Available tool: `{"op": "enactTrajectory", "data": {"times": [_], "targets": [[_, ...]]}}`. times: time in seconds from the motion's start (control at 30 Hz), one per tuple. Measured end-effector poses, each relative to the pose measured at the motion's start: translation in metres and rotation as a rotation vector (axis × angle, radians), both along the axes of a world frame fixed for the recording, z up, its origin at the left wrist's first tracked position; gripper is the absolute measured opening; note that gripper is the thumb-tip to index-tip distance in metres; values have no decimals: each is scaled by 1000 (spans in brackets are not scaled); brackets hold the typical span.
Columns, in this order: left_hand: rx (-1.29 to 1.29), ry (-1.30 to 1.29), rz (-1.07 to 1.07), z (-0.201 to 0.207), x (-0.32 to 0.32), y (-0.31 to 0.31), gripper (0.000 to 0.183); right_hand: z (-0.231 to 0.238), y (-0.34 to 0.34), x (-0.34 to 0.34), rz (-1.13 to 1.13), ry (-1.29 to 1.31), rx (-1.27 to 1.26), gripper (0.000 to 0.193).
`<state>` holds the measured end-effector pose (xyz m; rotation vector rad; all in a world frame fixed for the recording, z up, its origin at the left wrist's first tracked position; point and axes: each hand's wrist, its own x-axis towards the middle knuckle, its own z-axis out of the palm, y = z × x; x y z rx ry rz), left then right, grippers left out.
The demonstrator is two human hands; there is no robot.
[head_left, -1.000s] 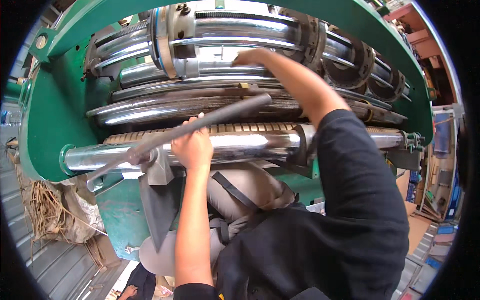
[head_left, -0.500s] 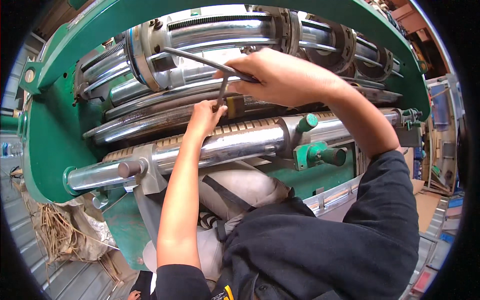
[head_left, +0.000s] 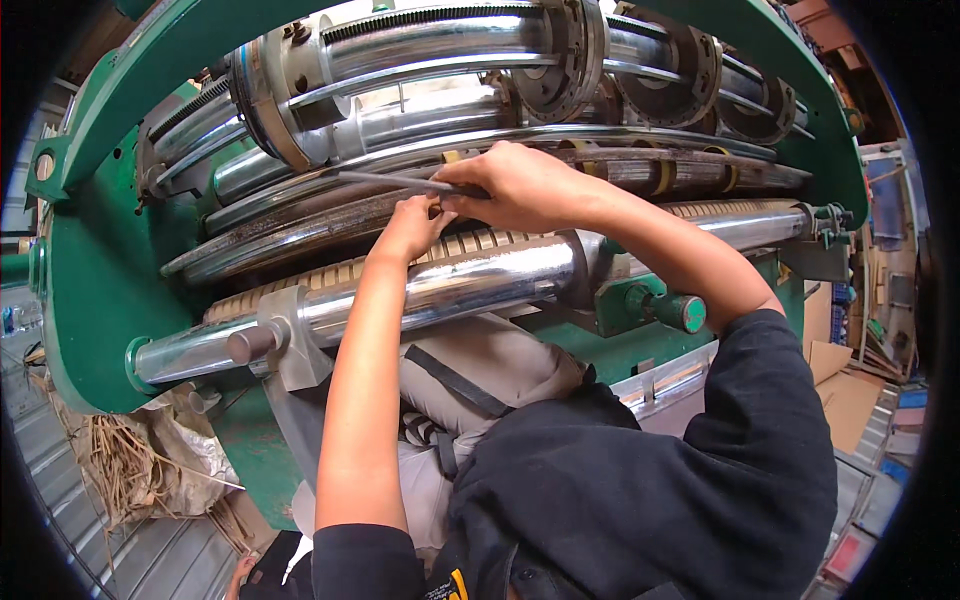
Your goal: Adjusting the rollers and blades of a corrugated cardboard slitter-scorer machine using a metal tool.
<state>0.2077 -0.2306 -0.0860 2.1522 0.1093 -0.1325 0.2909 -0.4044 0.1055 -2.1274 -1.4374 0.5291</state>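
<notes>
My right hand [head_left: 520, 185] has its grip closed around one end of a thin, dark grey metal rod [head_left: 395, 181], which runs leftward from my fist and lies nearly level, close along the dull steel bars of the machine. My left hand [head_left: 410, 228] reaches up just beneath it, fingertips pinched together right against the rod near my right thumb; whether they actually clamp the rod or something small beside it, I cannot tell.

Room is tight here. Just below my hands sits the ribbed tan roller [head_left: 480, 243], and in front of that the polished chrome cylinder [head_left: 450, 285], which my left forearm crosses. Above the rod the curved steel bars [head_left: 420, 150] and a large toothed steel wheel [head_left: 270, 95] crowd close, leaving only a narrow slot for the rod.

The green painted machine frame [head_left: 85, 280] closes the left side and arches overhead. To the right, a green knob-ended lever [head_left: 665, 308] sticks out beneath my right forearm. The only open space is back toward my body.
</notes>
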Motion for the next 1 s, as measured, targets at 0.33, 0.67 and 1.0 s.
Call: {"op": "enactTrajectory", "data": {"times": [0.33, 0.67, 1.0], "targets": [[3, 180, 13, 3, 4, 2, 28, -19, -1, 2, 26, -95, -94, 25], [25, 99, -31, -2, 1, 1, 29, -28, -7, 4, 58, -136, -28, 30], [-183, 296, -74, 20, 0, -3, 34, -15, -16, 15, 74, -27, -73, 25]]}}
